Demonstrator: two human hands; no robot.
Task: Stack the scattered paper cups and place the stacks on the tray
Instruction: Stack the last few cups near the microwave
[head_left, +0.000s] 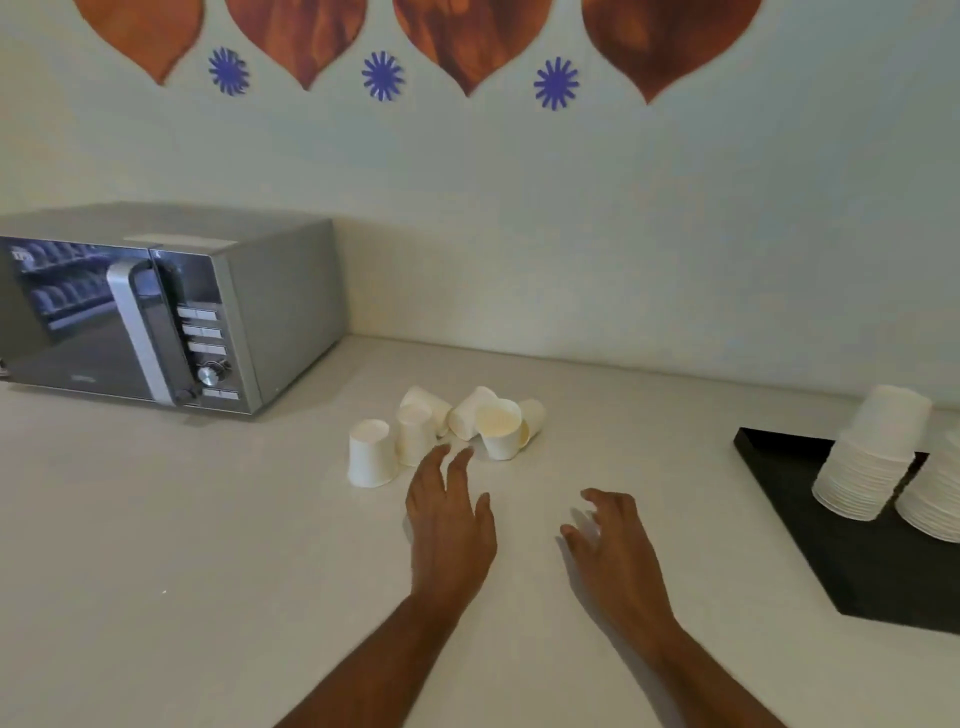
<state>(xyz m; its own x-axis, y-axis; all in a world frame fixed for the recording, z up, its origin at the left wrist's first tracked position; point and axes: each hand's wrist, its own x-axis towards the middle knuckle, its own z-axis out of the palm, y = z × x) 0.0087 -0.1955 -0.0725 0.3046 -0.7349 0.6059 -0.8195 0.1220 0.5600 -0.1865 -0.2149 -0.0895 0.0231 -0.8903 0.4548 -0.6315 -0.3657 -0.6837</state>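
Several white paper cups lie scattered in a cluster (467, 421) on the pale counter, some upside down, some on their sides. One upside-down cup (370, 453) stands at the cluster's left. My left hand (449, 514) stretches toward the cluster, fingers straight, fingertips just short of the cups, holding nothing. My right hand (615, 545) hovers over the counter to the right, fingers spread and slightly bent, empty. A black tray (852, 571) at the right carries two tall upside-down cup stacks, one stack (872, 457) whole and a second stack (935, 499) cut by the frame edge.
A silver microwave (156, 312) stands at the back left against the wall. The wall runs along the counter's far edge behind the cups. Bare counter lies between my hands and the tray.
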